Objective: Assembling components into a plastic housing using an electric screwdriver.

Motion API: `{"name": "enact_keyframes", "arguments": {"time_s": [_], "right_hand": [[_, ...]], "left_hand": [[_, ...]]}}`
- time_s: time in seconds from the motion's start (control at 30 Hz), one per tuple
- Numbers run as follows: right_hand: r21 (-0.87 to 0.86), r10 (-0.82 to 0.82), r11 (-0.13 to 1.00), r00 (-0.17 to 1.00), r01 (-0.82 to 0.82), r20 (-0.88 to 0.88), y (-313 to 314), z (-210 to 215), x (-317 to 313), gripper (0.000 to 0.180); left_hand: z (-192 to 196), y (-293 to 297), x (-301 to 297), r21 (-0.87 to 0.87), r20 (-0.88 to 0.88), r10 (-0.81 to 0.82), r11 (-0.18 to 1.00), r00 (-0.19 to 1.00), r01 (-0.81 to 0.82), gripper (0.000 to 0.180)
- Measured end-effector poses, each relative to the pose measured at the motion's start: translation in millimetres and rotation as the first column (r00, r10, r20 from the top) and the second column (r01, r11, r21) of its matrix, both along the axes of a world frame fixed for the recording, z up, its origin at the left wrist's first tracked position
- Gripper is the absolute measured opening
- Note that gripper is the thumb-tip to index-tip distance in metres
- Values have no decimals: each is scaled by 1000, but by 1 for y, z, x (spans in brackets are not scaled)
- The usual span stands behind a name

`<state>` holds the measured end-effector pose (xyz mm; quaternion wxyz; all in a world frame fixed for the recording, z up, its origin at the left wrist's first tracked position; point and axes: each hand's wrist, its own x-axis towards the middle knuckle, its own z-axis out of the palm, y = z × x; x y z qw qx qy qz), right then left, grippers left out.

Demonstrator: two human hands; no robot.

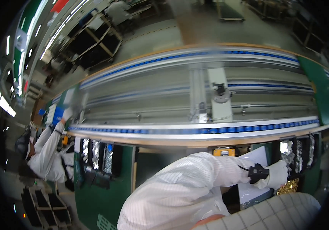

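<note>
My left arm, in a white striped sleeve, reaches across to the right. My left hand (278, 174), in a white glove with a black device (257, 173) strapped at the wrist, is beside black bins (305, 152) of silvery parts (287, 148). Just below that hand lies a heap of small gold-coloured parts (288, 187). Its fingers are too small and turned away to show whether they hold anything. My right sleeve (264, 214) crosses the lower right; the right hand does not show. A pale sheet or tray (249, 193) lies partly under my left forearm.
Ahead runs a conveyor with blue rollers (245, 129) and metal rails. A yellow device (224, 151) sits at its near edge. More black bins of silvery parts (108, 157) stand at left on a green mat (114, 199). A co-worker (49, 161) in white works at far left.
</note>
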<state>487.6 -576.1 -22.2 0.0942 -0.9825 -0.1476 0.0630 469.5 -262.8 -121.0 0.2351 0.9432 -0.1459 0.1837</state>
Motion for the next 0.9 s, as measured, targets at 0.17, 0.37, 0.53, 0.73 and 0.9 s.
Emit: {"name": "enact_keyframes", "arguments": {"time_s": [0.17,0.37,0.53,0.73,0.9], "right_hand": [[181,11,984,999,-5,-32,-12,-18,8,20],[71,-18,997,998,14,59,-8,-18,2,24],[94,-54,994,998,53,11,10,2,-7,24],[33,-140,989,989,141,-38,22,20,-12,32],[-4,-125,992,989,125,-81,27,28,-14,36]], "left_hand": [[13,7,-2,-13,-18,-52,999,998,52,11],[19,9,-4,-33,-51,-118,993,992,116,18],[19,10,-4,3,-68,-138,990,988,138,19],[17,8,-3,49,-5,-127,991,992,127,23],[19,8,-5,58,41,-112,992,993,109,24]]}}
